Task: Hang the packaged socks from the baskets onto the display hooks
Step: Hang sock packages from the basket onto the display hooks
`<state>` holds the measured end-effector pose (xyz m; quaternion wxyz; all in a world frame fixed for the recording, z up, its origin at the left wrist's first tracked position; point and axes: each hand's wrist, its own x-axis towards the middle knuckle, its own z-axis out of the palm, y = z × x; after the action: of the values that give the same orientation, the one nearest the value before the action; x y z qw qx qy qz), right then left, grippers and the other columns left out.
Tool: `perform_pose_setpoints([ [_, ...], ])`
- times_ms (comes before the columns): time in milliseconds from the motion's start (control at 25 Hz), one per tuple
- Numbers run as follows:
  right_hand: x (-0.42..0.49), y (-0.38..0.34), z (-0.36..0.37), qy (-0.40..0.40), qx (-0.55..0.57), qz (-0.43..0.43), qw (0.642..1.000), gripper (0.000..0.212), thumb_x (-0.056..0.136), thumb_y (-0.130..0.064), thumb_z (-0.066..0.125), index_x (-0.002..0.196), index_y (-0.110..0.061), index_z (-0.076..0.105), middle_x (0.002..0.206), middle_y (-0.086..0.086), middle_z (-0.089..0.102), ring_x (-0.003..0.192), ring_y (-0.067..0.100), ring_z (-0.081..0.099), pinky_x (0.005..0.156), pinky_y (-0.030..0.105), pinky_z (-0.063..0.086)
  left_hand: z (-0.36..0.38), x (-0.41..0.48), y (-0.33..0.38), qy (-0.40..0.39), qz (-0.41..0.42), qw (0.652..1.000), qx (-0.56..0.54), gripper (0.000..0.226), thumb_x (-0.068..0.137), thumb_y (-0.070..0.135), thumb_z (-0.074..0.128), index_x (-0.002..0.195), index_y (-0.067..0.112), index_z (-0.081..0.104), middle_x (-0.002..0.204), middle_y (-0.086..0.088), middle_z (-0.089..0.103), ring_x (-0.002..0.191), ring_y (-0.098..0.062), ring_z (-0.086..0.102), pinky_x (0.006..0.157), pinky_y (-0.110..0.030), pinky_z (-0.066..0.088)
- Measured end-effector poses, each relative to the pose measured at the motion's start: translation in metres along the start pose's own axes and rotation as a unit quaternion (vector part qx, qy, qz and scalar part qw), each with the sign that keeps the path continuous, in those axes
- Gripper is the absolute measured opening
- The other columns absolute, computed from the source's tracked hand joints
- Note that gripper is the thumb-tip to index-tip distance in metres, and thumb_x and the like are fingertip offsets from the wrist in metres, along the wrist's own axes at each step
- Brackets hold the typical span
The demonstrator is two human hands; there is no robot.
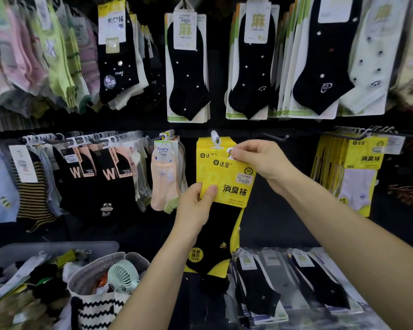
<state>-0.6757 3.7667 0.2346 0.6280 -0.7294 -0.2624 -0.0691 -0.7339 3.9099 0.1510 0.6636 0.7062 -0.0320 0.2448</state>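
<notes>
The sock packet [229, 186] is held upright, slightly tilted, long axis near vertical: right grip [260, 163], the nearer, pinches its hanger tab [231, 151] just below-right of the hook [215, 137]; left grip [196, 206] pinches its lower left edge.

1 mint-green fan [122, 277] in a tote bag [96, 313] (black zigzag stripes); lower left

Glossy yellow card header [227, 179] — black knit sock [215, 236]
</notes>
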Motion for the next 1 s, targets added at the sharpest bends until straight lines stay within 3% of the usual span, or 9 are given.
perform_pose_setpoints([
  [120, -0.001, -0.004, 0.0, 0.002, -0.025, -0.011, 1.0, 0.004, 0.08, -0.014, 0.072, 0.078, -0.017, 0.071, 0.072, -0.006, 0.069, 0.06, -0.002, 0.064, 0.055, 0.011, 0.049, -0.004, 0.0, -0.001, -0.014, 0.009, 1.0, 0.009, 0.013, 0.095, 0.02, 0.051, 0.086, 0.021, 0.061, 0.088, -0.001, 0.072, 0.086, -0.02, 0.068, 0.075, -0.032, 0.056],
  [440, -0.008, -0.003, 0.003, 0.046, 0.014, -0.029, 0.998, 0.008, 0.079, -0.013, 0.073, 0.075, -0.021, 0.073, 0.074, -0.005, 0.071, 0.065, 0.001, 0.067, 0.057, 0.013, 0.051, -0.002, -0.001, 0.001, -0.012, -0.002, 1.0, -0.002, 0.014, 0.096, 0.019, 0.05, 0.088, 0.02, 0.062, 0.099, -0.013, 0.071, 0.095, -0.03, 0.067, 0.087, -0.051, 0.052],
  [760, -0.011, -0.002, 0.007, 0.061, 0.092, -0.003, 0.994, 0.005, 0.079, -0.015, 0.073, 0.076, -0.02, 0.074, 0.068, -0.008, 0.072, 0.063, 0.001, 0.067, 0.053, 0.012, 0.049, -0.001, -0.002, 0.001, -0.014, 0.01, 1.0, -0.011, 0.015, 0.096, 0.018, 0.05, 0.088, 0.023, 0.062, 0.096, -0.007, 0.071, 0.094, -0.027, 0.067, 0.088, -0.05, 0.052],
  [1000, -0.008, -0.002, 0.005, 0.057, -0.008, -0.028, 0.998, 0.008, 0.083, -0.018, 0.069, 0.078, -0.023, 0.073, 0.08, -0.005, 0.072, 0.073, 0.004, 0.067, 0.059, 0.013, 0.05, -0.006, 0.0, -0.001, -0.007, -0.013, 0.999, -0.04, 0.014, 0.095, 0.017, 0.051, 0.088, 0.015, 0.063, 0.097, -0.017, 0.07, 0.096, -0.037, 0.065, 0.089, -0.058, 0.049],
])
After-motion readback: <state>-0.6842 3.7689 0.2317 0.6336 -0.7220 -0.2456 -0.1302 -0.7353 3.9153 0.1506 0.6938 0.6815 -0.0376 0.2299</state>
